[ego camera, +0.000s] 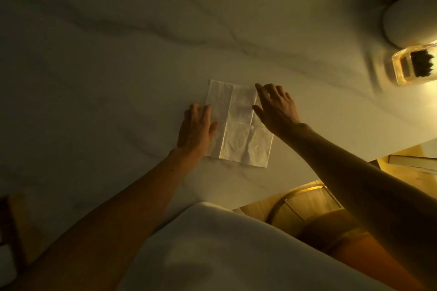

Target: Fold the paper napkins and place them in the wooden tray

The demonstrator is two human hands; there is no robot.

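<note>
A pale, marble-veined tabletop [118, 54] filled most of the view in dim yellow light. Near its right edge stood a clear container [412, 66] holding something dark and bristly. Just beyond it, toward the far right corner, sat a rounded white object [411, 21]. Below the near right edge, a book [412, 159] lay on a wooden surface.

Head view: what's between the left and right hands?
In the head view, the paper napkin lies flat on the table between the left hand and right hand; both rest on its edges.
</note>
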